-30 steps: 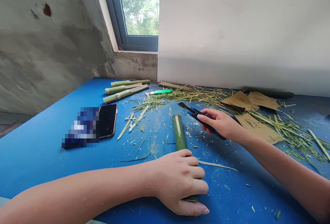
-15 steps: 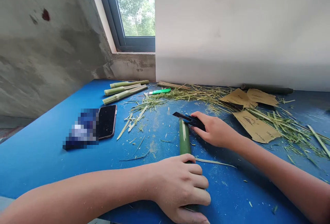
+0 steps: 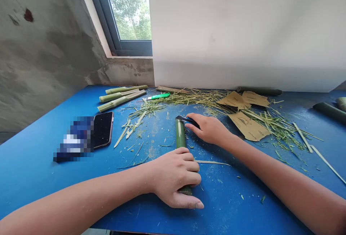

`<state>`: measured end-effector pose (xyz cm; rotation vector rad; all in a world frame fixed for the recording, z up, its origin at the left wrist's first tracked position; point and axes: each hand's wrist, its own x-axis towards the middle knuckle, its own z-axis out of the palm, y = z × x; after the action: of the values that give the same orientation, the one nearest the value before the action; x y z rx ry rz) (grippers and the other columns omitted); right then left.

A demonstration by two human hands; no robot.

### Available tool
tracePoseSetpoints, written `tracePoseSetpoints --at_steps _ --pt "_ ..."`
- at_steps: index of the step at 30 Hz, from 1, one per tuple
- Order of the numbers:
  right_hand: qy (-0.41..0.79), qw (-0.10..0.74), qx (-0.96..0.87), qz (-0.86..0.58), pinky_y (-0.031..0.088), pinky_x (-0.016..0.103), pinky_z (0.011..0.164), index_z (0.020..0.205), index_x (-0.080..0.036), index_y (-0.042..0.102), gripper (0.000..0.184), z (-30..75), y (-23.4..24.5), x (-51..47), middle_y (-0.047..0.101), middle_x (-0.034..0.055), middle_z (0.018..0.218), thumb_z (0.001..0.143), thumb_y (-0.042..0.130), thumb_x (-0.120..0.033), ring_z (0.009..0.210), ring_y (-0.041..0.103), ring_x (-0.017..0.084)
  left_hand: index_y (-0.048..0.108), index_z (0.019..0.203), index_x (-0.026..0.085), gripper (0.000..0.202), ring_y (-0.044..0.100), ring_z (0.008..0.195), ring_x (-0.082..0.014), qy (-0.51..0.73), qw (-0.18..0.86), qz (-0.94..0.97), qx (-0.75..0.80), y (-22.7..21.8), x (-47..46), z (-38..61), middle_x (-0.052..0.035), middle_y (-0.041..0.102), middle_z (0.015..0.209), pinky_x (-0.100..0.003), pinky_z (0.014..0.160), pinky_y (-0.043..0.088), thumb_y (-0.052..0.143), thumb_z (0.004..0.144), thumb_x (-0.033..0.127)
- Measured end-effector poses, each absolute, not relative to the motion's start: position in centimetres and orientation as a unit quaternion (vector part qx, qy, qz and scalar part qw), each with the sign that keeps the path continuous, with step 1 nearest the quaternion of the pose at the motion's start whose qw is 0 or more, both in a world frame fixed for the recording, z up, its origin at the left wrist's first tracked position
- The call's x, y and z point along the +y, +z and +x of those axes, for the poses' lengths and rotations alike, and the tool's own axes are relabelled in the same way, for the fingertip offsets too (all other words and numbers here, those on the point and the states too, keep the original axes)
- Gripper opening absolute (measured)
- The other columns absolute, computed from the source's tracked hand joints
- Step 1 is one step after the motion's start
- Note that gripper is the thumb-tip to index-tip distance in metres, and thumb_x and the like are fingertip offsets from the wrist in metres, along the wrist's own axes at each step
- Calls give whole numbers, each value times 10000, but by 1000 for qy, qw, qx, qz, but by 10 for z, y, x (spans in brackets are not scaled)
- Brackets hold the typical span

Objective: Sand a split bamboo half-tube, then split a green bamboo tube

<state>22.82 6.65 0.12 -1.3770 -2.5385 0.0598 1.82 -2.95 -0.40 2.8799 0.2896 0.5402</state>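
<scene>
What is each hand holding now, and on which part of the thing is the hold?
The left hand wraps the lower end of a green bamboo tube. The right hand pinches a black hand tool by its rear part, above the tube's upper end.

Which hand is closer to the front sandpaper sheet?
Right: the right hand is just left of the sandpaper, not touching it; the left hand is farther away, around the bamboo.

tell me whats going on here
A person is working on a green bamboo tube on a blue table. The left hand grips the tube against the tabletop, while the right hand holds a black-handled tool at its far end. Bamboo shavings lie scattered about, with a green utility knife and bamboo pieces further back.
</scene>
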Motion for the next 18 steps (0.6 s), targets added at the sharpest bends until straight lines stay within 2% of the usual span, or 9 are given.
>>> tracePoseSetpoints --at_steps 10,15,18 --pt "-31 117 -869 -480 472 360 749 1357 -226 539 447 223 -8 69 685 91 1318 1060 334 -490 1017 702 287 573 731 198 286 506 747 -166 174 86 973 122 -5 -33 22 7 619 725 -368 884 385 612 896 428" --pt "-62 114 -855 -502 441 345 677 1369 -237 525 453 222 -9 67 704 75 1263 1061 325 -501 937 707 269 576 728 197 283 491 731 -164 173 94 972 128 -4 -33 23 1 622 726 -364 882 383 604 899 421" --pt "-63 113 -853 -506 443 345 689 1374 -235 525 459 223 -10 67 705 81 1253 1062 323 -503 938 705 269 567 723 196 317 489 730 -166 177 95 971 126 -6 -32 23 -1 623 726 -367 876 381 596 912 449"
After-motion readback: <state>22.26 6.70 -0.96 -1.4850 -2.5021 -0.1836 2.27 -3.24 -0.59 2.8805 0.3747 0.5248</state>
